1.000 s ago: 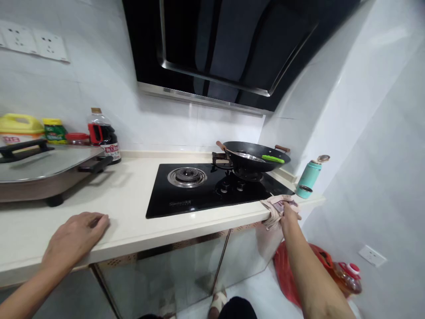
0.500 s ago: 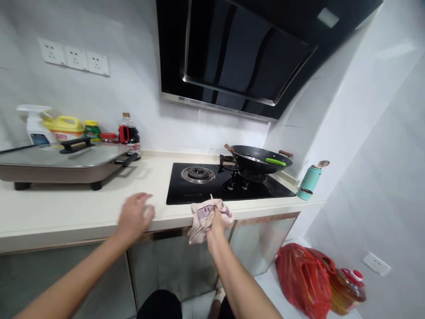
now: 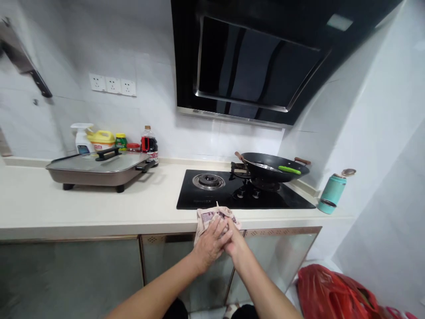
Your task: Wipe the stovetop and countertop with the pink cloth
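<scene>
A pale pink cloth with purple print (image 3: pixel 206 217) is bunched at the counter's front edge, just before the gas stove (image 3: pixel 222 195). My right hand (image 3: pixel 235 239) is closed around the cloth's right side. Against it, my left hand (image 3: pixel 210 243) presses on the cloth from the left, its fingers bent over the folds and meeting the right hand. The part of the cloth between my palms is hidden. Beyond the hands, on the stove, are a bare left burner (image 3: pixel 209 180) and, at the right, a black wok (image 3: pixel 265 170) with a green-handled utensil (image 3: pixel 289 170) in it.
On the counter (image 3: pixel 159 204) at left stands an electric pan with a glass lid (image 3: pixel 89 175). Behind it are a spray bottle (image 3: pixel 83 139), a yellow jug (image 3: pixel 102 138) and a dark sauce bottle (image 3: pixel 149 146). A teal flask (image 3: pixel 333 192) stands right of the stove. Overhead is a range hood (image 3: pixel 249 71); a red bag (image 3: pixel 332 292) lies below.
My left hand has moved right from over the counter onto the cloth, joining my right hand, which kept its hold. The view has swung left, showing a hanging cleaver.
</scene>
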Demonstrator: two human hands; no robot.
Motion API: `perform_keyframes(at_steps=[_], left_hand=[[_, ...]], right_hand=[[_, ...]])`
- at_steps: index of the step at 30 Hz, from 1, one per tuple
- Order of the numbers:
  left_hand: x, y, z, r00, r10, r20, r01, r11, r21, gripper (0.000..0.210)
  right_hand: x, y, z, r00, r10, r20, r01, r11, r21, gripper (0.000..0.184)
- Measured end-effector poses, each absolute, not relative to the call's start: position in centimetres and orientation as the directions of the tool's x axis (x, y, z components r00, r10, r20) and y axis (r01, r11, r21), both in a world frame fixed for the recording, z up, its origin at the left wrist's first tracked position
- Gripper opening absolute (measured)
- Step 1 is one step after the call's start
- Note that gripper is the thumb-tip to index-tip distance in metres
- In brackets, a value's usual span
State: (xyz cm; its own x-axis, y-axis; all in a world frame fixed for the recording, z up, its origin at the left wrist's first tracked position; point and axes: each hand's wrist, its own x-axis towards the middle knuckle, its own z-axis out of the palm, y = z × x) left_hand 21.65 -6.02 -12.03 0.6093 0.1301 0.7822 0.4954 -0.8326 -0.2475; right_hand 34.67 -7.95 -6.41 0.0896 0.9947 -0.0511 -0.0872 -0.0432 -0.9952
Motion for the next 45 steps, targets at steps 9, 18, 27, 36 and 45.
perform_keyframes(at_steps=[9, 18, 27, 36, 45], left_hand=[[21.5, -4.3, -5.3, 0.709, 0.475, 0.522, 0.634, -0.754, -0.174, 0.09], [21.1, -3.0, -0.5, 0.669, 0.643, 0.372, 0.722, -0.681, -0.122, 0.083], [23.6, -6.5, -5.2, 0.721, 0.458, 0.52, 0.647, -0.713, -0.269, 0.05], [27.2, -6.1, -5.1, 0.729, 0.489, 0.48, 0.679, -0.607, -0.413, 0.058], [38.8, -4.8, -7.2, 0.773, 0.318, 0.548, 0.597, -0.656, -0.461, 0.043]], right_hand=[[41.8, -10.5, -3.7, 0.147, 0.989, 0.03, 0.573, -0.061, -0.817, 0.05], [45.2, -6.9, -0.9, 0.19, 0.93, 0.316, 0.888, -0.026, -0.459, 0.043], [56.7, -8.0, -5.8, 0.227, 0.863, 0.451, 0.957, -0.111, -0.269, 0.04], [58.0, -7.4, -9.1, 0.152, 0.774, 0.615, 0.988, -0.103, -0.115, 0.05], [60.4, -6.6, -11.1, 0.136, 0.75, 0.647, 0.985, -0.031, -0.172, 0.053]])
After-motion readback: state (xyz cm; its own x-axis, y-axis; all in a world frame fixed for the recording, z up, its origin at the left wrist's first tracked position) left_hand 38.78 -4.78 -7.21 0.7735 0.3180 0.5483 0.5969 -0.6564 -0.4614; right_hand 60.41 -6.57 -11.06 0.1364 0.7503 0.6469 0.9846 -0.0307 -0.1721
